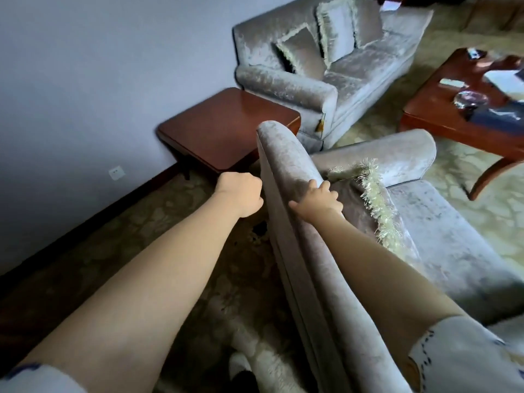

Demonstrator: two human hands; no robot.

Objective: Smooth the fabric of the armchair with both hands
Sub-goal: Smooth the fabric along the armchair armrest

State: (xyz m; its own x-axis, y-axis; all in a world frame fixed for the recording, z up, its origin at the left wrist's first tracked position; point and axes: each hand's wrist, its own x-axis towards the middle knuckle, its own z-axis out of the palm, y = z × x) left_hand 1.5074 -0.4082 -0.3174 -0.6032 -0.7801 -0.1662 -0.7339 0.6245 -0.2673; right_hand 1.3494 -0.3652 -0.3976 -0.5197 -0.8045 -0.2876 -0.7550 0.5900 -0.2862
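The armchair is covered in pale grey velvet, and I look down over its backrest from behind. My left hand is behind the backrest, against its rear face, with the fingers curled and hidden. My right hand lies over the top of the backrest, fingers draped onto the front side and thumb along the top edge. A fringed cushion leans on the seat just beyond my right hand. The seat and far armrest show to the right.
A dark wooden side table stands against the wall past the chair. A matching grey sofa with three cushions sits further back. A wooden coffee table with papers and a glass dish is at the right. Patterned carpet covers the floor.
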